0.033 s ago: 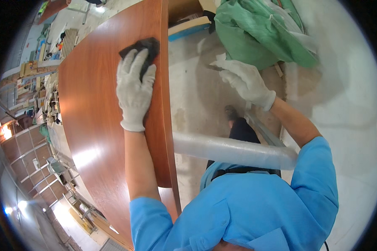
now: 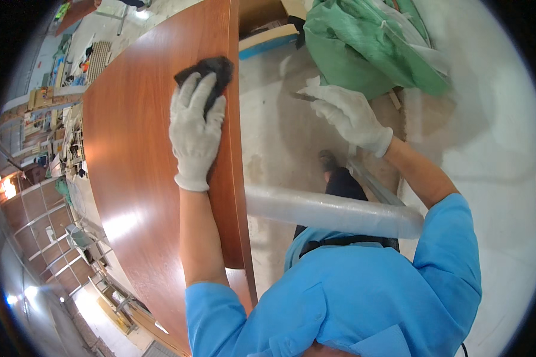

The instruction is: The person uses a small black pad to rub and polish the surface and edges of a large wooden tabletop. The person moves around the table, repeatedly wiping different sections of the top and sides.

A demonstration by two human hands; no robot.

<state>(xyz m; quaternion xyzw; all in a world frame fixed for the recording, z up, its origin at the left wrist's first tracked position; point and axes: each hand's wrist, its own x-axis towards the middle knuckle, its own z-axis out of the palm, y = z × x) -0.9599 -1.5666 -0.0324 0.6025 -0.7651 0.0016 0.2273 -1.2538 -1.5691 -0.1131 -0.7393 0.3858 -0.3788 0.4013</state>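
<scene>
My left hand (image 2: 196,131), in a white knit glove, presses a crumpled black cloth (image 2: 217,74) against a glossy reddish-brown wooden panel (image 2: 143,119). The cloth lies near the panel's right edge, bunched under and beyond my fingers. Off to the right of that edge, my right hand (image 2: 354,119), gloved the same way, hangs above the floor with its fingers bent together. From its fingertips a thin dark strip (image 2: 302,96) sticks out toward the panel; it is too small to tell what it is.
A clear-wrapped roll (image 2: 333,214) lies crosswise in front of my waist. Green sacking (image 2: 363,47) is heaped at the far right, beside a white wall (image 2: 488,178). A blue-edged board (image 2: 270,41) sits beyond the panel's far right edge. Shelving and clutter fill the left background.
My left hand and the black cloth have shifted slightly right and toward me across the panel. My right hand has barely moved.
</scene>
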